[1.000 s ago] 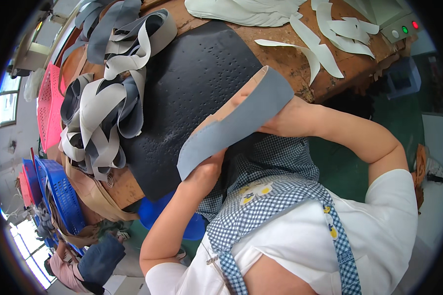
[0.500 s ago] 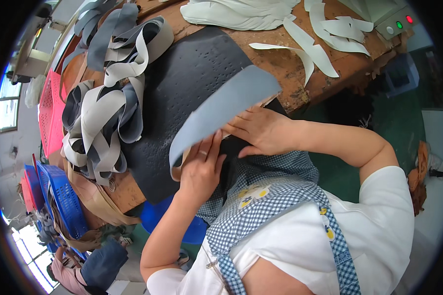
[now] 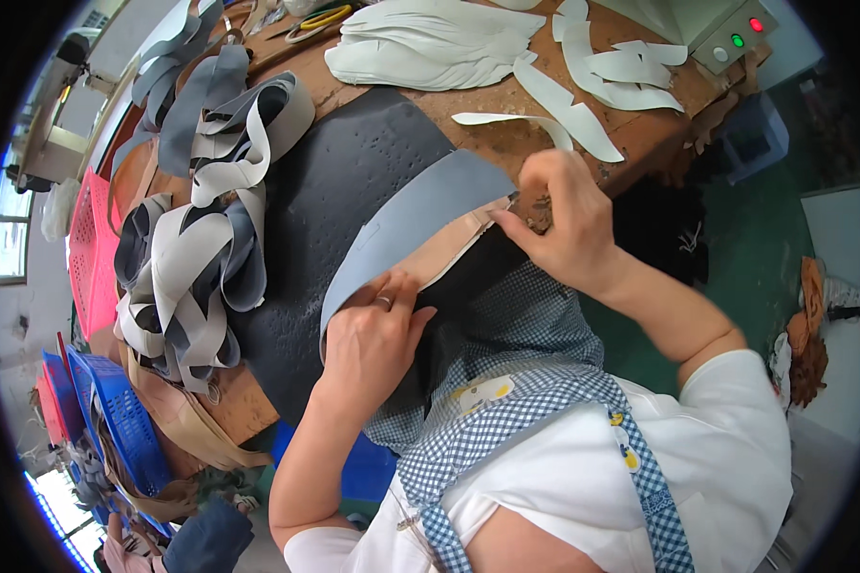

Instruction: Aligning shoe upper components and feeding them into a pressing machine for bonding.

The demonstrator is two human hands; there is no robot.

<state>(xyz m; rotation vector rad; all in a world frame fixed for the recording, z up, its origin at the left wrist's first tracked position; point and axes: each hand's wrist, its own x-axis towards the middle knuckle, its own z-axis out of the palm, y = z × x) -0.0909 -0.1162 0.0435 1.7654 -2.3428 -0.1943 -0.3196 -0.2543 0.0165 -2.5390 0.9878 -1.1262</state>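
A curved grey leather piece [image 3: 419,205] with a tan layer [image 3: 454,244] along its inner edge lies over a black pitted board [image 3: 306,191]. The fingers of my left hand [image 3: 368,329] are bent over the near left part of that edge, gripping it against the board. At the piece's far right end my right hand [image 3: 578,224] has thumb and forefinger curled together on the corner, with its other fingers folded in. A thin whitish line runs along the tan layer between the two hands.
Left of the board lies a heap of grey and white strips [image 3: 196,239]. White cut pieces [image 3: 430,43] and scissors [image 3: 317,24] lie at the back. A control box with lit buttons [image 3: 736,40] stands back right. Pink [image 3: 94,248] and blue baskets [image 3: 129,411] are at far left.
My right hand has moved up and right from the piece's middle to its far end. The grey layer is turned back, so more of the tan layer shows. My left hand stays on the near edge.
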